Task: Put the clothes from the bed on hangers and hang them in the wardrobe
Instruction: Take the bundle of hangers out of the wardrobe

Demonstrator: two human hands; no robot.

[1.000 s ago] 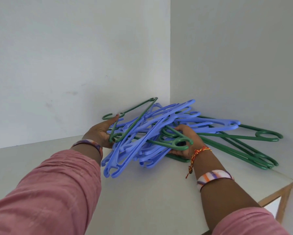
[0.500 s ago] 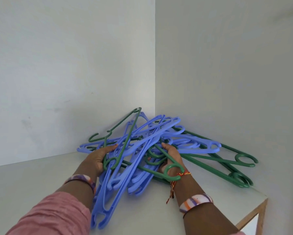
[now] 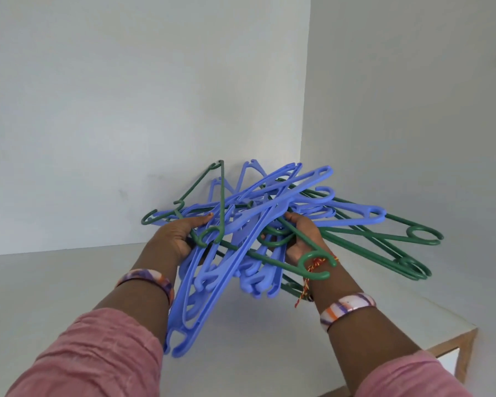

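A tangled bundle of several blue hangers (image 3: pixel 249 224) and green hangers (image 3: pixel 364 242) is raised off a white shelf (image 3: pixel 69 282) in the wall corner. My left hand (image 3: pixel 178 236) grips the bundle's left side, thumb on top. My right hand (image 3: pixel 301 239) grips its right side, fingers curled around green and blue bars. Long blue hangers droop down toward me between my forearms. Green hangers trail off to the right, their hooks near the right wall. No clothes, bed or wardrobe rail are in view.
The white shelf top ends at a wooden-edged corner (image 3: pixel 467 339) at the lower right. White walls meet in a corner (image 3: pixel 305 110) right behind the hangers.
Both hands have lifted the hanger bundle up off the shelf and drawn it toward me. The blue hangers now hang lower between my arms.
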